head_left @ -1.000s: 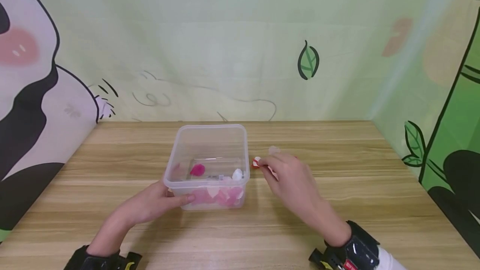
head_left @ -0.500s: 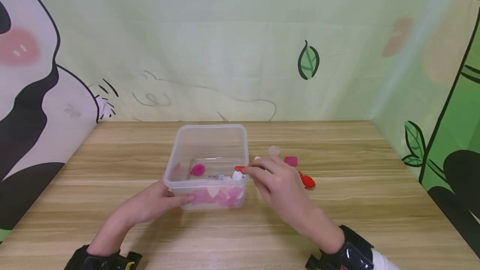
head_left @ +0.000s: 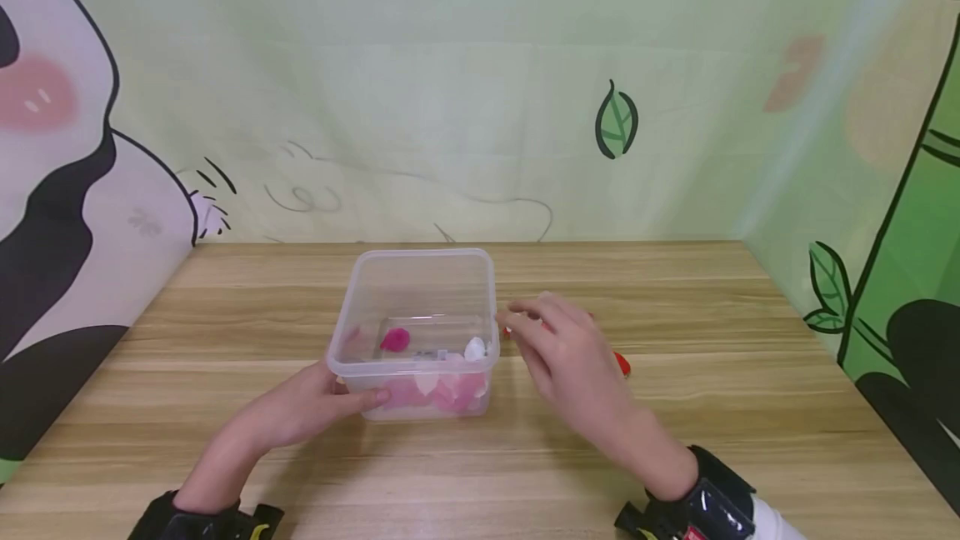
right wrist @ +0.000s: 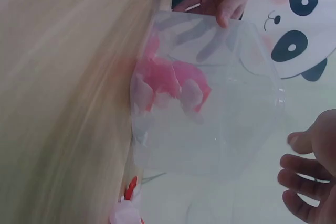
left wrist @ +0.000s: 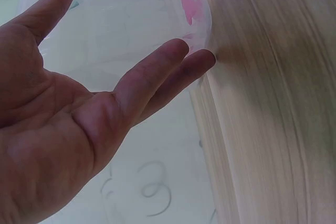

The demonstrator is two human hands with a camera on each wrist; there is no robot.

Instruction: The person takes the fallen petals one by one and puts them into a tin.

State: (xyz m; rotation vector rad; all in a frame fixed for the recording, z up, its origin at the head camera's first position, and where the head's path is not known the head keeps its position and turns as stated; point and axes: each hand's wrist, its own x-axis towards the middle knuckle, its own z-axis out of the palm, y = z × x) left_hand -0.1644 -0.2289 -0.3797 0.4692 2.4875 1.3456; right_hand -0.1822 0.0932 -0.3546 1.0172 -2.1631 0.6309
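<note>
A clear plastic box (head_left: 420, 368) stands open-topped on the table, with pink and white petals (right wrist: 164, 77) heaped at its bottom. One deep pink petal (head_left: 395, 340) shows apart from the heap. At the box's front left corner rests my left hand (head_left: 307, 405), thumb on the front wall. The left wrist view shows its fingers (left wrist: 152, 72) straight and spread along the wall. My right hand (head_left: 577, 357) hovers just right of the box, over loose petals that it mostly hides. In the right wrist view its fingers (right wrist: 299, 182) are loosely bent with nothing between them.
A red petal (head_left: 622, 363) lies on the table to the right of my right hand. Pale and red petals (right wrist: 126, 211) lie beside the box. Behind the wooden table (head_left: 660, 282) hangs a cloth backdrop (head_left: 465, 107) with printed leaves and a panda.
My right hand moved left with a red petal to the box rim, then drew back right. That petal no longer shows at the rim. My left hand and the box have stayed put.
</note>
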